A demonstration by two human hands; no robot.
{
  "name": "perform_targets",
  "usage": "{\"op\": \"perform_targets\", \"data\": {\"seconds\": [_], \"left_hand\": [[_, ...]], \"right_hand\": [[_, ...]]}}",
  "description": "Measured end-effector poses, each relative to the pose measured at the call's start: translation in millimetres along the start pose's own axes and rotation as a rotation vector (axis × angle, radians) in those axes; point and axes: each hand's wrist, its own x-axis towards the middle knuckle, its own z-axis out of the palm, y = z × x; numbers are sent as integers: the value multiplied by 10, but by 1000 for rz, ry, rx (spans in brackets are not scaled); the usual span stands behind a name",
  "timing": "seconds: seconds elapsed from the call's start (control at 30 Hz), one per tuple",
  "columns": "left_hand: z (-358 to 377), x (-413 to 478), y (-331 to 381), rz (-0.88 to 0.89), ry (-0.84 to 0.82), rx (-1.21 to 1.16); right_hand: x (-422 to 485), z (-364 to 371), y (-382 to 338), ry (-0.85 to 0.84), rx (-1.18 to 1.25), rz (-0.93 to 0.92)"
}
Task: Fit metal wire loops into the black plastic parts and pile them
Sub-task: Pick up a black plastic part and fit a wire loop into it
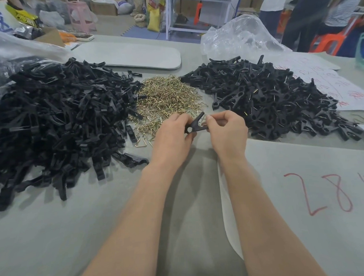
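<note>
Desk (76, 226): grey cover, seen from the near edge.

- Left hand (172, 136): fingers curled round one black part (194, 124), held just above the desk's middle, forked end pointing to the far edge.
- Right hand (226, 131): thumb and forefinger pinch a loop (204, 117) against the part's fork. Whether the loop is seated cannot be told.
- Left pile (57, 122): bare black parts, large, towards the left edge.
- Heap (166, 96): brass-coloured loops, between the two piles and just beyond the hands.
- Right pile (269, 100): black parts with wire showing, towards the right edge.
- Sheet (304, 184): grey, marked "28" in red, at the near right corner.
- Bag (239, 35): clear plastic, crumpled, at the far edge behind the right pile.
</note>
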Motion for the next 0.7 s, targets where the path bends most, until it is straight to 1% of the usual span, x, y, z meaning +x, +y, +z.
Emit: {"op": "perform_targets", "data": {"seconds": [0.07,0.13,0.2,0.3,0.37,0.47,0.53,0.6,0.7], "left_hand": [[-7,-3,-7,-2,-3,-2],[-21,-7,-18,-1,-2,9],[-53,-5,-25,13,-10,-16],[-121,-1,-8,77,-51,-115],[-175,-11,27,109,-52,-210],[-230,-25,64,129,-61,-276],[-240,-27,73,151,-75,-243],[-246,-28,77,164,-67,-208],[-255,-23,97,196,-46,-193]], "right_hand": [[2,-7,-11,-68,16,15],[28,-46,-19,-180,118,98],[70,-134,-31,-342,296,244],[130,-307,-32,-608,642,457],[141,-371,-13,-752,731,498],[120,-385,15,-918,745,491],[123,-367,34,-962,755,497],[134,-343,65,-956,785,519],[133,-320,112,-968,890,526]]}}
